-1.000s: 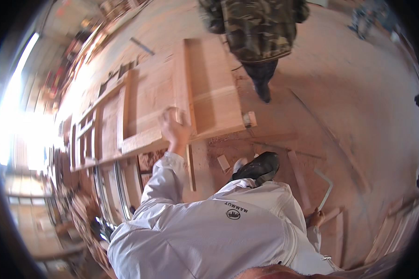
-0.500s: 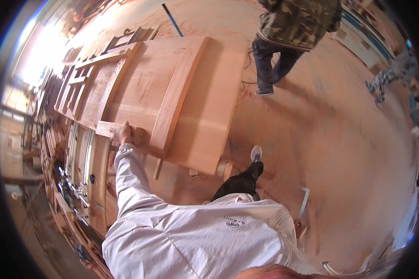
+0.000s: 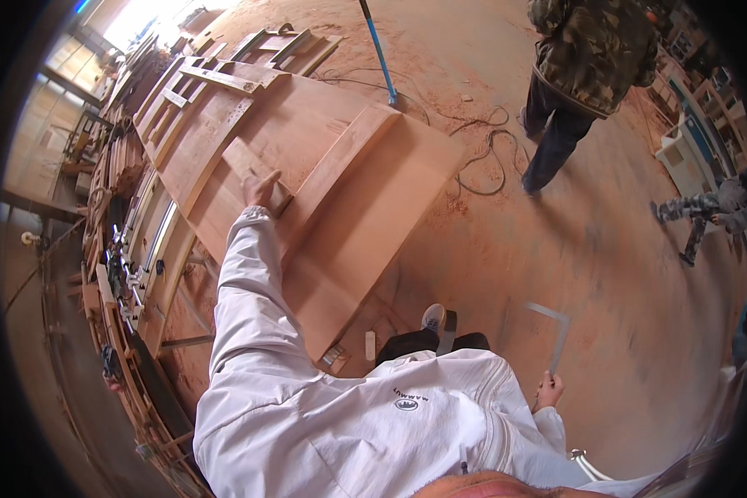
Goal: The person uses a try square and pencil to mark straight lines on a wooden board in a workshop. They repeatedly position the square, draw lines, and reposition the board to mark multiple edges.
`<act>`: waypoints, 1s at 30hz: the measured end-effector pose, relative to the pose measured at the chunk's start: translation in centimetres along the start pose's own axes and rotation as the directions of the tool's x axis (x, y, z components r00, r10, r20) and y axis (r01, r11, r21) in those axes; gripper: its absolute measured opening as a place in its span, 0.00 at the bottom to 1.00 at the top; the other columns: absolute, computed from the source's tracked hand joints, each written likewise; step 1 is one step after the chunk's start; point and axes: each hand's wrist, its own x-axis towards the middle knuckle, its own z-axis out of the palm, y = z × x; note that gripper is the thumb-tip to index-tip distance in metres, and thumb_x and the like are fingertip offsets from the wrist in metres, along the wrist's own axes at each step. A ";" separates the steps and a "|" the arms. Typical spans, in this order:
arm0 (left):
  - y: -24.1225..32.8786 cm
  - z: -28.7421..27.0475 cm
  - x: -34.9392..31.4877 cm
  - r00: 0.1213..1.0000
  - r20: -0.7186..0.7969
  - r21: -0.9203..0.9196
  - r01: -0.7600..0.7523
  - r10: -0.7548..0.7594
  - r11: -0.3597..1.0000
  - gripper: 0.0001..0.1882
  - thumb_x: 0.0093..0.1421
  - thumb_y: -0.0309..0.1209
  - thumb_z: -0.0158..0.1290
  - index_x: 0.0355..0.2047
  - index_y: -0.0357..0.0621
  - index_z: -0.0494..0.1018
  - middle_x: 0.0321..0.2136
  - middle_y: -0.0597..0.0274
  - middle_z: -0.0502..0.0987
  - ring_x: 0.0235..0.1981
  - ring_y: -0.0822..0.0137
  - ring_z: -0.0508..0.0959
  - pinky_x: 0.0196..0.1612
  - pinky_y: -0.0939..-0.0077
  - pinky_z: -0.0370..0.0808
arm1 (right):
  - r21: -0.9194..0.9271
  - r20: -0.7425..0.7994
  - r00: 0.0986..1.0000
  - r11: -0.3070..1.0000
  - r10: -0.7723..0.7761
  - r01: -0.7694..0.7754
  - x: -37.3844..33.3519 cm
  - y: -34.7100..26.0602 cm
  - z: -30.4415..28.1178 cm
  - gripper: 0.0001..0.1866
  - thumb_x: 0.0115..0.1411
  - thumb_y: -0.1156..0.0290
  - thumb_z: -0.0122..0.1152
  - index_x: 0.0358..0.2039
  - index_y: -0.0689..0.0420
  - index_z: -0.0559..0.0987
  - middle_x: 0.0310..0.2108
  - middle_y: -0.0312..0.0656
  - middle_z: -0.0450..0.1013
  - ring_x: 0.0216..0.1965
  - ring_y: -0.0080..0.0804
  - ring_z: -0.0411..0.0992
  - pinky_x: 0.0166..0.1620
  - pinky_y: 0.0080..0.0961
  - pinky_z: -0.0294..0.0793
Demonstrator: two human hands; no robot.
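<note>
My left hand (image 3: 261, 189) is closed around a short wooden block (image 3: 242, 159), which is over the top of a large wooden panel (image 3: 390, 199). Just right of that hand, a thick wooden rail (image 3: 340, 170) lies across the panel. Low at my right side, my right hand (image 3: 548, 390) grips one end of an L-shaped metal carpenter's square (image 3: 561, 342), its other arm reaching out over the floor.
Smaller wooden frame pieces (image 3: 216, 79) lie at the panel's far end. A blue pole (image 3: 380, 58) and a loose cable (image 3: 494, 166) are beyond it. A person in a camouflage jacket (image 3: 593, 54) stands ahead right. Stacked timber (image 3: 124, 174) lines the left.
My left hand and the block have moved inward over the panel, closer to the rail. My right hand has come into view with the square. The person ahead appears farther right.
</note>
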 end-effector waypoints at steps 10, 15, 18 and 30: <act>9.6 2.7 -2.8 0.969 0.004 0.357 0.229 -0.247 0.906 0.40 0.52 0.34 0.68 0.68 0.45 0.74 0.52 0.40 0.84 0.55 0.44 0.84 0.61 0.57 0.81 | -0.148 0.311 0.843 0.854 -0.439 0.499 22.4 -11.6 -0.3 0.19 0.73 0.63 0.65 0.26 0.54 0.71 0.15 0.33 0.68 0.14 0.21 0.66 0.17 0.26 0.61; 7.9 3.5 -4.9 0.954 -0.035 0.285 0.294 -0.297 0.912 0.46 0.50 0.36 0.70 0.71 0.45 0.70 0.57 0.37 0.81 0.59 0.43 0.82 0.63 0.57 0.79 | -0.123 0.333 0.810 0.829 -0.483 0.545 35.9 -18.6 1.1 0.20 0.73 0.61 0.65 0.26 0.53 0.71 0.15 0.30 0.66 0.14 0.19 0.65 0.17 0.25 0.60; 7.4 3.2 -6.5 0.956 -0.091 0.291 0.293 -0.278 0.911 0.51 0.49 0.38 0.73 0.73 0.44 0.67 0.60 0.37 0.80 0.61 0.42 0.81 0.64 0.56 0.77 | -0.045 0.421 0.852 0.931 -0.311 0.362 39.4 -27.1 2.9 0.19 0.74 0.59 0.64 0.28 0.53 0.71 0.15 0.28 0.66 0.14 0.17 0.64 0.18 0.22 0.59; 8.8 2.5 -0.3 0.836 -0.168 0.375 0.544 -0.522 0.751 0.63 0.50 0.55 0.76 0.74 0.27 0.58 0.69 0.30 0.68 0.70 0.41 0.72 0.71 0.56 0.69 | -0.002 0.665 0.677 0.906 -0.315 0.424 53.0 -51.5 24.2 0.14 0.75 0.61 0.63 0.33 0.54 0.76 0.17 0.27 0.67 0.14 0.15 0.62 0.18 0.19 0.58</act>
